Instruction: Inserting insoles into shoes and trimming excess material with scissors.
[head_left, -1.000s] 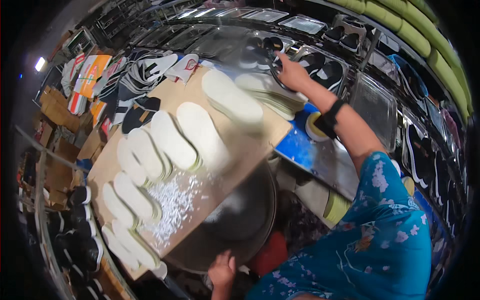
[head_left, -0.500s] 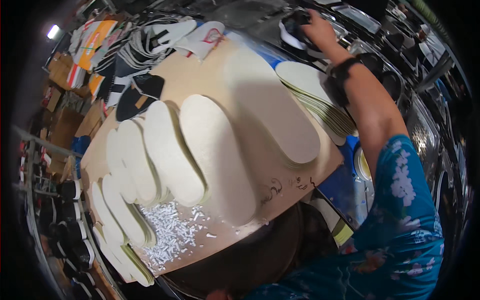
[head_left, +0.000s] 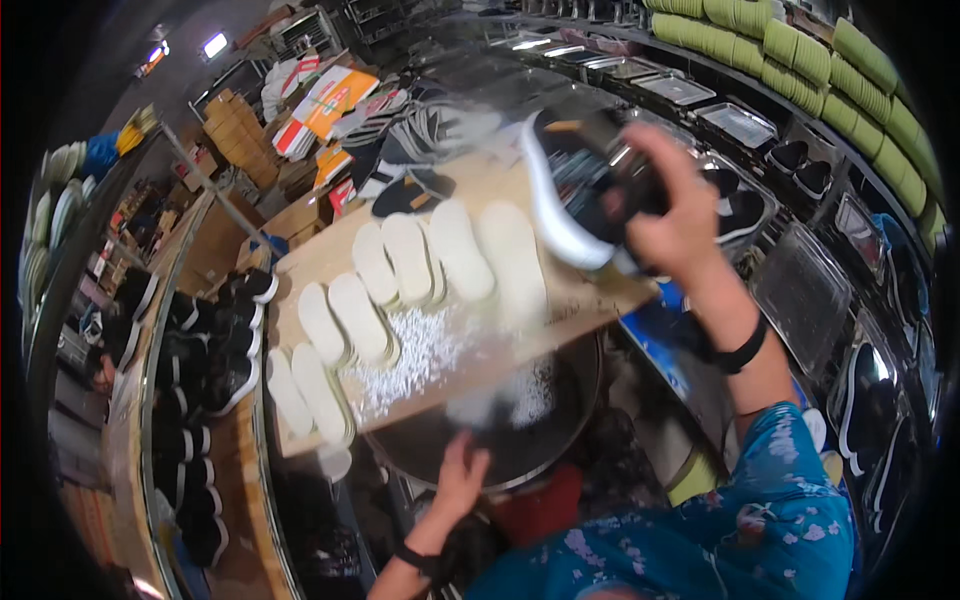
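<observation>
My right hand (head_left: 685,220) grips a black shoe (head_left: 565,195) with a thick white sole, raised over the right end of a tan board (head_left: 480,375); both are somewhat blurred. My left hand (head_left: 462,480) is low in front, at the near rim of a round dark basin (head_left: 530,450), its fingers apart with nothing seen in them. Small white pellets (head_left: 410,350) lie heaped on the board, and more white bits show in the basin. Pale insoles (head_left: 460,250) stand in several stacks on the board, beyond and left of the pellets.
Shelves with black shoes (head_left: 235,370) run along the left. Metal trays (head_left: 735,122), some bearing shoes, line the right and far side. Green stacked pieces (head_left: 800,60) fill a rack at far right. Cardboard boxes (head_left: 240,135) stand at far left.
My right hand has come back nearer from the far right, lifting the shoe over the board. My left hand has risen into view at the basin. The view has shifted, showing more of the room.
</observation>
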